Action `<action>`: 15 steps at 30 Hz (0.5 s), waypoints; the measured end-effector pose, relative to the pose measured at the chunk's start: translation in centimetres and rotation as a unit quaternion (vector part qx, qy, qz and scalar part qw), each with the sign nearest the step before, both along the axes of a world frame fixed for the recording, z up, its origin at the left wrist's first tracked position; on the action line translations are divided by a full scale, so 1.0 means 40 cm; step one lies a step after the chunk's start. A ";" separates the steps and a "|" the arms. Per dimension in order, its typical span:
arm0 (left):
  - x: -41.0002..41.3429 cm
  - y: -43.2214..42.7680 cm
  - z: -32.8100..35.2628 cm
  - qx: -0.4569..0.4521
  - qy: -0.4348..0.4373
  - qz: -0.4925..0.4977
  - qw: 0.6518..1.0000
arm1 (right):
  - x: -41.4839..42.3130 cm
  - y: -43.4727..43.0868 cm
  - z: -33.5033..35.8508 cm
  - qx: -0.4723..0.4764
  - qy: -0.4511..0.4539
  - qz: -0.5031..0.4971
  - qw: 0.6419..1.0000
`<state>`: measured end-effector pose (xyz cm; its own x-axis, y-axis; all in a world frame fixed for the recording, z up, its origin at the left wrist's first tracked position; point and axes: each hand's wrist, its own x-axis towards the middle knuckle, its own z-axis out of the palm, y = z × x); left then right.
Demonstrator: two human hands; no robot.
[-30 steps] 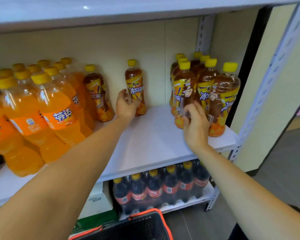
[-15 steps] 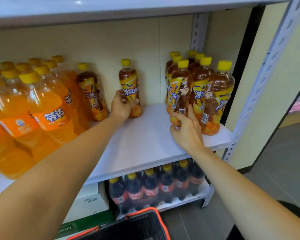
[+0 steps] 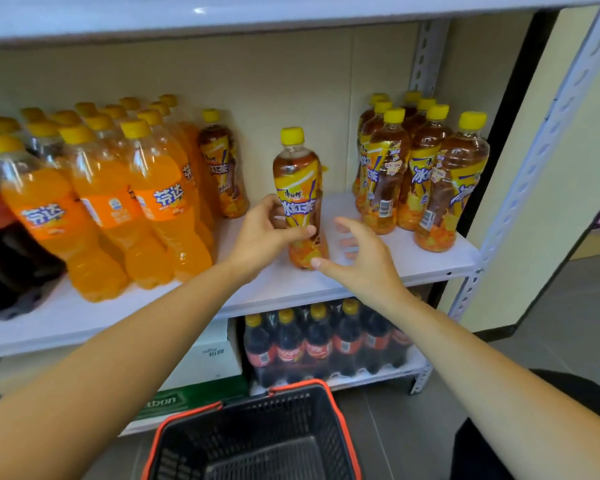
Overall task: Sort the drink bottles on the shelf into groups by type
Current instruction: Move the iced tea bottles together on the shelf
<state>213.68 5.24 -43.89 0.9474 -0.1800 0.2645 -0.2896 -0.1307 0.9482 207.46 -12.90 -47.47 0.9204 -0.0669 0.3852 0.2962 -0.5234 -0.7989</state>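
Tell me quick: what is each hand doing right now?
Left hand: grips the iced tea bottle.
Right hand: open, fingers spread beside that bottle, holding nothing.

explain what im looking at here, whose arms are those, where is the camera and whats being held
There is no machine here. These are a person's two bare arms, filmed by one wide-angle camera worn on their head and looking forward and down, which is why the arms reach in from the bottom edge. In front of them is a white shelf. On its left stand orange soda bottles, with one stray iced tea bottle beside them. On its right stands a group of tea bottles. The left hand grips a single tea bottle around its label, in the gap between the groups. The right hand is open with its fingers spread, just right of that bottle's base, and holds nothing. Lower down are cola bottles and a black basket.
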 end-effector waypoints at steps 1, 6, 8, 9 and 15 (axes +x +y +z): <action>-0.022 0.002 0.002 -0.006 0.002 -0.001 1.000 | -0.004 0.011 -0.003 0.014 0.014 0.016 1.000; -0.100 0.009 0.015 -0.052 0.012 -0.025 0.998 | -0.023 0.045 -0.011 0.075 0.014 0.038 0.996; -0.115 0.022 0.025 -0.058 0.009 -0.027 0.998 | -0.033 0.051 -0.012 0.125 0.015 0.063 0.990; -0.118 0.031 0.033 -0.054 0.002 -0.029 0.998 | -0.038 0.055 -0.013 0.141 0.018 0.077 0.987; -0.133 0.103 0.054 -0.091 -0.004 -0.064 0.994 | -0.056 0.085 -0.015 0.201 0.045 0.131 0.970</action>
<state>208.35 9.34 -41.72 0.9177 -0.2478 0.3106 -0.2998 0.0814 0.9505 205.23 -9.50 -48.06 0.9547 0.0455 0.2941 0.2969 -0.0803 -0.9515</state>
